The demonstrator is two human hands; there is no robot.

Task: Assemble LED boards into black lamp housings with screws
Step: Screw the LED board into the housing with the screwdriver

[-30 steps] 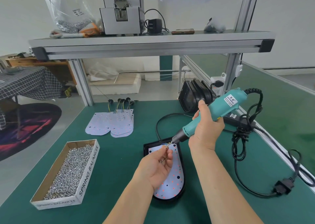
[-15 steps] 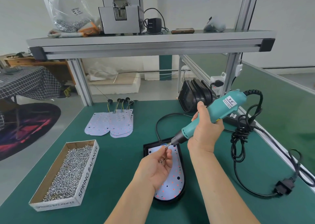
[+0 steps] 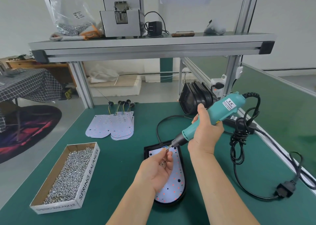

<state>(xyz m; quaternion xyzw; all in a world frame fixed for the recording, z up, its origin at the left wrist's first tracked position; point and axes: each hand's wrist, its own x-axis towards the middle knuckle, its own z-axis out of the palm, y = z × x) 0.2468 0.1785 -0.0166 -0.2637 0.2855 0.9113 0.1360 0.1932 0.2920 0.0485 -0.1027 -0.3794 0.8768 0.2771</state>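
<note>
Green table (image 3: 119, 164), black housing (image 3: 171, 204) on it. Right hand (image 3: 205, 132) grips the screwdriver (image 3: 220, 110); left hand (image 3: 157, 170) pinches a screw (image 3: 167, 148) at its tip.

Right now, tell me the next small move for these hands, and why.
Probably seat the screw on the bit of the screwdriver, before lowering to a hole. The left hand pinches the screw at the bit tip, the right hand grips the screwdriver above the top end of the LED board, which lies inside the black housing.

Cardboard box (image 3: 89, 173) side: "SPRING BALANCER". Electric screwdriver (image 3: 220, 112) label: "KEENWISE"; smaller print unreadable.
</note>
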